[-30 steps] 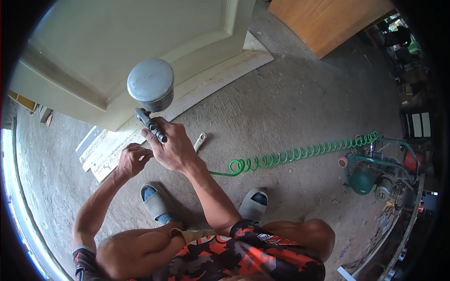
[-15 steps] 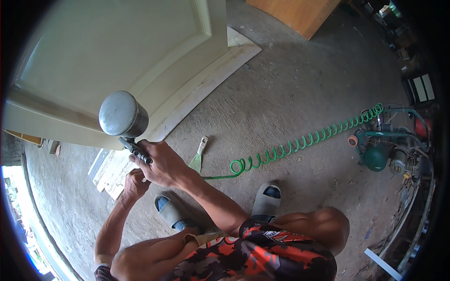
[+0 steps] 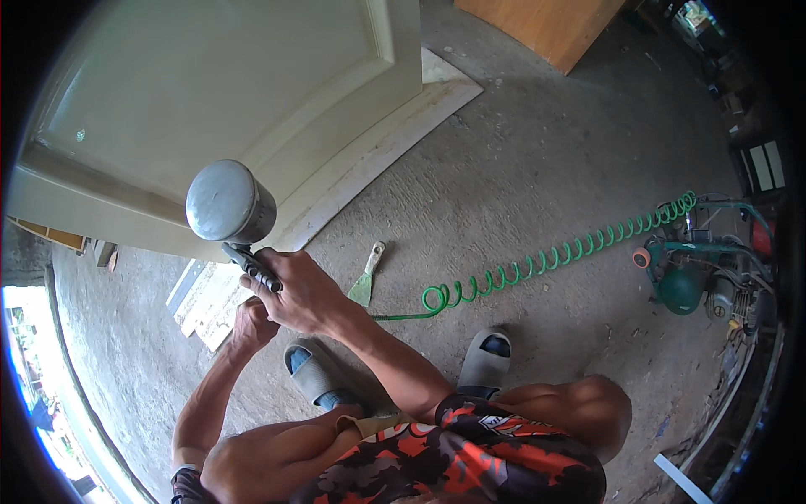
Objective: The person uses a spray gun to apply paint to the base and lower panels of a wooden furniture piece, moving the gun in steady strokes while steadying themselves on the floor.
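My right hand (image 3: 302, 294) is wrapped round the handle of a spray gun (image 3: 253, 267), which has a round metal cup (image 3: 227, 202) on top. Just below it, my left hand (image 3: 254, 326) is closed close to the lower end of the gun. What its fingers pinch is hidden. The cup and gun are in front of a pale cream panelled door (image 3: 210, 92). From behind my right forearm runs a green coiled air hose (image 3: 529, 267) toward a green compressor (image 3: 682, 290) at the right.
A putty knife (image 3: 367, 275) with a green-stained blade lies on the concrete floor (image 3: 554, 168) beside my right forearm. Pale boards (image 3: 210, 302) lie beyond my left hand, and another board (image 3: 378, 160) runs along the door's lower edge. A wooden panel (image 3: 537, 29) stands at the far side.
The whole view has shifted slightly, so the scene sits a little further right. Both hands keep their hold, and the spray gun stays nearly in the same place before the door.
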`<state>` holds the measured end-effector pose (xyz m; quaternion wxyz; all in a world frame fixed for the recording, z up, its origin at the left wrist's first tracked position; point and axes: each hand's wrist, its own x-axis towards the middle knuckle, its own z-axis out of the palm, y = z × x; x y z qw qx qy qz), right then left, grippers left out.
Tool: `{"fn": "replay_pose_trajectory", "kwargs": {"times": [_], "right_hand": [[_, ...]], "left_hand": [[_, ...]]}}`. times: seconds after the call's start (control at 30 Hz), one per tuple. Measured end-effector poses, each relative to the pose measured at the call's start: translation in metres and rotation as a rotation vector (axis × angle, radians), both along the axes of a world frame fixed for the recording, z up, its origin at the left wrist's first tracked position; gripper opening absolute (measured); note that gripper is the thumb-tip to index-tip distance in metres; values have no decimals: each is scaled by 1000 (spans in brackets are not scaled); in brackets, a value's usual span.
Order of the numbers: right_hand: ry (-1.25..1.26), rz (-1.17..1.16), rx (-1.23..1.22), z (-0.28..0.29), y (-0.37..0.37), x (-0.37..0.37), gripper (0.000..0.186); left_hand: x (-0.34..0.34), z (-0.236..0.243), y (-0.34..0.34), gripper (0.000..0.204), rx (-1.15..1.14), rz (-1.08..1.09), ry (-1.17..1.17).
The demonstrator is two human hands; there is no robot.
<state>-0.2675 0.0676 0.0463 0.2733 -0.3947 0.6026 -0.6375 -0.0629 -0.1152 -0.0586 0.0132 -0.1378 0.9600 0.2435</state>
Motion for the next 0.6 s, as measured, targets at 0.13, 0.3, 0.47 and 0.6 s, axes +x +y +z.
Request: {"fn": "replay_pose_trajectory", "kwargs": {"times": [0.13,0.3,0.47,0.6], "right_hand": [[6,4,14,1,-1,2,30],[3,8,7,0,-4,4,30],[13,5,5,-1,-3,4,30],[17,0,-2,0,-2,3,30]], "left_hand": [[3,-1,1,19,-21,14,16],[6,-2,0,18,-29,32,1],[1,0,3,15,-16,31,17],[-5,7,7,13,6,33,15]]}}
